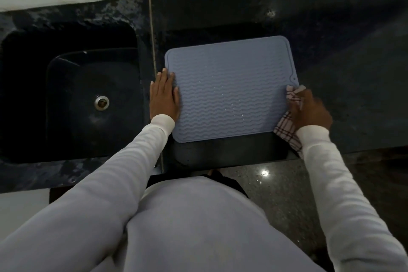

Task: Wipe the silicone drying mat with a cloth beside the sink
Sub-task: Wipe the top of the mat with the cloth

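The dark stone counter [331, 51] runs past both side edges of my view. To the left of it, the black sink [66, 95] is so dark I can barely trace its basin; only the drain [102, 102] glints. Beside the sink lies the blue-grey silicone mat [229, 90], flat, its wavy ridges plain to see. My left hand [164, 95] lies flat on the mat's left edge, fingers straight and close together, gripping nothing. My right hand [309, 110] is closed around the checked cloth [287, 130] at the mat's right edge, covering that corner; my sleeve hides the cloth's lower end.
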A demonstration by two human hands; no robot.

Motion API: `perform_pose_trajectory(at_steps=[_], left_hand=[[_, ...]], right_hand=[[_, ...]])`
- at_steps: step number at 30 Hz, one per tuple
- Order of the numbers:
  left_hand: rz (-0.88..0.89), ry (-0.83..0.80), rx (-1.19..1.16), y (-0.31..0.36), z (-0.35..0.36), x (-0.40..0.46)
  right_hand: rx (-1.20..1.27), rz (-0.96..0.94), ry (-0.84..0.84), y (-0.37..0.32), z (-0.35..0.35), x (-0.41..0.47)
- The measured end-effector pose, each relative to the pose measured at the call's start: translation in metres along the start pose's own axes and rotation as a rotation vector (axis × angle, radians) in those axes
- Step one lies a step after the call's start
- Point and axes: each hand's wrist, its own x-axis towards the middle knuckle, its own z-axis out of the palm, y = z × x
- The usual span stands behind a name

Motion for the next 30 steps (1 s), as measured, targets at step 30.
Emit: perform_pose_trajectory(at_steps=[30], left_hand=[[0.050, 0.026, -0.045, -0.009, 0.003, 0.004]], right_hand=[[0.079, -0.576, -0.248, -0.212, 0.070, -0.121]])
